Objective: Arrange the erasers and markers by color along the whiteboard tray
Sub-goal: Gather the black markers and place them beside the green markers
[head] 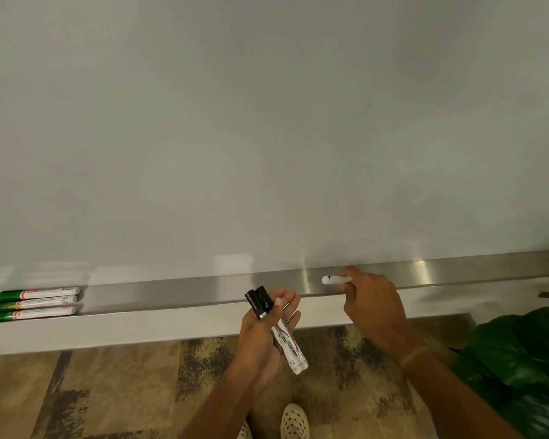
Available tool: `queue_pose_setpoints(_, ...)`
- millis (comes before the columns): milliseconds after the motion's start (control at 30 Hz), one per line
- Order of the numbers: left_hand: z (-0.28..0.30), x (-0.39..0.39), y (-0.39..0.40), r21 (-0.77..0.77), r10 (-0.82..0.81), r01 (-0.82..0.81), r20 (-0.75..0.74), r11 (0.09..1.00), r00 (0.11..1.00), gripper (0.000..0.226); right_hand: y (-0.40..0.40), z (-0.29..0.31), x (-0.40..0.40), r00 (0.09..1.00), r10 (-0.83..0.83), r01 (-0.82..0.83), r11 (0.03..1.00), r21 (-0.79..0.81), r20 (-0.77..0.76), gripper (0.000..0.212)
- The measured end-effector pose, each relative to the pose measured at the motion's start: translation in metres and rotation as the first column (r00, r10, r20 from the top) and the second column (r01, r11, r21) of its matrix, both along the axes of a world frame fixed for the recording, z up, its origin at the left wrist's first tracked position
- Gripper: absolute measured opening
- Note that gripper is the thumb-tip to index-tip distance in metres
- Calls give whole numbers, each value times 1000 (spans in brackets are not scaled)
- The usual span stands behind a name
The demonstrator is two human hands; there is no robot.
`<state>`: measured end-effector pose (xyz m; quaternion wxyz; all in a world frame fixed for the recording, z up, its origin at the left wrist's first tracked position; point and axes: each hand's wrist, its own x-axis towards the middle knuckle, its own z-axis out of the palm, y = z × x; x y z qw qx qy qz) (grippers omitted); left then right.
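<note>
My left hand (263, 331) grips two black-capped white markers (274, 327), caps up, held just in front of the metal whiteboard tray (184, 293). Over the tray to the right, my right hand (373, 304) is closed on another white marker (335, 279); only its white end shows, pointing left along the tray. Three green markers (34, 304) lie side by side in the tray at the far left. No eraser is in view.
The whiteboard (267, 122) fills the upper view. Green plant leaves (520, 359) stand at the lower right beside my right arm. Patterned floor (108, 391) and my white shoes (293, 421) are below.
</note>
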<state>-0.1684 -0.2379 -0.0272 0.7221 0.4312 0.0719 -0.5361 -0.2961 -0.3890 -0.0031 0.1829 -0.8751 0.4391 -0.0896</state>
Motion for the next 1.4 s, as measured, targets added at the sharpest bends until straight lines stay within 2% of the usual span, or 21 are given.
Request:
queue_pose_setpoints(233, 4, 1, 0, 11, 9, -9, 2, 1000, 1000, 43, 53, 16, -3, 969, 104, -150, 969, 195, 226, 27)
queue_pose_setpoints(433, 8, 2, 2, 11, 13, -12, -15, 1000, 1000, 41, 64, 18, -2, 926, 111, -233, 920, 314, 361, 21)
queue_pose_setpoints(533, 7, 4, 2, 20, 3, -2, -33, 1000, 999, 42, 67, 16, 2, 909, 170, -298, 904, 307, 380, 28)
queue_pose_setpoints(667, 8, 8, 1, -18, 32, -34, -69, 999, 997, 40, 68, 7, 11, 904, 269, -365, 889, 276, 332, 23)
queue_pose_setpoints(767, 6, 12, 4, -63, 62, -68, -91, 996, 994, 42, 70, 3, 19, 911, 256, -358, 879, 314, 323, 15)
queue_pose_setpoints(833, 5, 16, 8, -76, 76, -84, -95, 994, 993, 41, 72, 3, 26, 920, 194, -325, 862, 389, 340, 19)
queue_pose_setpoints(933, 6, 23, 14, -95, 112, -119, -76, 988, 991, 38, 76, 6, 40, 933, 107, -293, 778, 555, 343, 22)
queue_pose_setpoints(1067, 9, 34, 24, -111, 174, -176, -27, 978, 984, 34, 83, 8, 58, 943, 26, -286, 576, 766, 333, 25)
queue_pose_setpoints(1267, 10, 53, 45, -126, 284, -284, -24, 950, 959, 35, 94, 10, 94, 945, 107, -327, 405, 854, 310, 22)
queue_pose_setpoints(1400, 10, 68, 64, -139, 336, -333, -3, 932, 942, 35, 105, 10, 117, 941, 128, -337, 333, 880, 312, 19)
